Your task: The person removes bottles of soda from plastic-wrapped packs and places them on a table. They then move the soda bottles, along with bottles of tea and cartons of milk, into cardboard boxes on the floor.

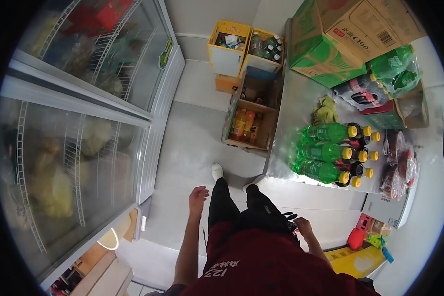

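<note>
Presumably for reach, 3 green bottles (323,150) are stood on the worktop (298,98) by its near edge, while the left hand (199,194) is held empty and the right hand (303,227) cannot be judged.

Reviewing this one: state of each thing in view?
Left hand, looks empty
Right hand, at the waist, grip unclear
Green bottles, upright, capped
Dark bottles, upright, capped
Green cloth, crumpled
Fridge doors, look shut
Yellow-rimmed box, open
Floor carton, open, holding bottles
</note>
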The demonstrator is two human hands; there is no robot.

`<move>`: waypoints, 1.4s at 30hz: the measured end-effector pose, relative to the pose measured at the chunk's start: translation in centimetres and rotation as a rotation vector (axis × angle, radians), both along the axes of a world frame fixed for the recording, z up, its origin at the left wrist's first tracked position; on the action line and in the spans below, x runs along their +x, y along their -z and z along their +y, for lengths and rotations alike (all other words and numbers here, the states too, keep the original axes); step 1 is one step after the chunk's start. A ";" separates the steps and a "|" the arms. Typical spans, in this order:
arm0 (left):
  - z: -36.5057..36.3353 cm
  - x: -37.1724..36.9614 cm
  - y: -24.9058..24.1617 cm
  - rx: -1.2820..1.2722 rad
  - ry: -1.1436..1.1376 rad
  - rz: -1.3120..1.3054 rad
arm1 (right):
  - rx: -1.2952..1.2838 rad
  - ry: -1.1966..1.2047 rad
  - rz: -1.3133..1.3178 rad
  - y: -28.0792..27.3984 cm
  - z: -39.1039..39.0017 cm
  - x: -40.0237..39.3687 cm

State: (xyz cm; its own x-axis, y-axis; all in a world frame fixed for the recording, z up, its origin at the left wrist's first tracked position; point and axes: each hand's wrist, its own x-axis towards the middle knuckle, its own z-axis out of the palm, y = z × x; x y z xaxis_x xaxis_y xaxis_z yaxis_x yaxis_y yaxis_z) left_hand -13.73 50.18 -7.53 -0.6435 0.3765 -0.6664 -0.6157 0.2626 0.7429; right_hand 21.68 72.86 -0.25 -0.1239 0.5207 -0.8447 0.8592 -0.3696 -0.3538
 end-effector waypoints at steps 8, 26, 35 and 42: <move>-0.9 2.8 2.9 -0.157 0.267 0.130 | 0.040 0.035 0.071 1.3 -0.2 -3.0; -11.2 2.0 3.4 -0.488 0.252 -0.145 | -0.012 0.149 0.170 7.9 -4.6 -0.2; -4.3 -0.4 -0.1 -0.590 0.459 0.385 | 0.119 -0.228 0.215 9.2 -2.7 -7.1; -3.4 -9.4 3.7 -0.580 0.745 0.368 | -0.217 -0.038 0.326 6.0 -4.4 -18.5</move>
State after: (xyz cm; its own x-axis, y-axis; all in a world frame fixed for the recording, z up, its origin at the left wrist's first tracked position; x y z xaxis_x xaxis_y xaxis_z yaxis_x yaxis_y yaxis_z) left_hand -23.11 46.76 -11.20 -0.5790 0.4468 -0.6820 0.0934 0.8673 0.4890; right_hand 3.20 68.47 -6.23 -0.4199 0.3246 -0.8475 0.7290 -0.4356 -0.5280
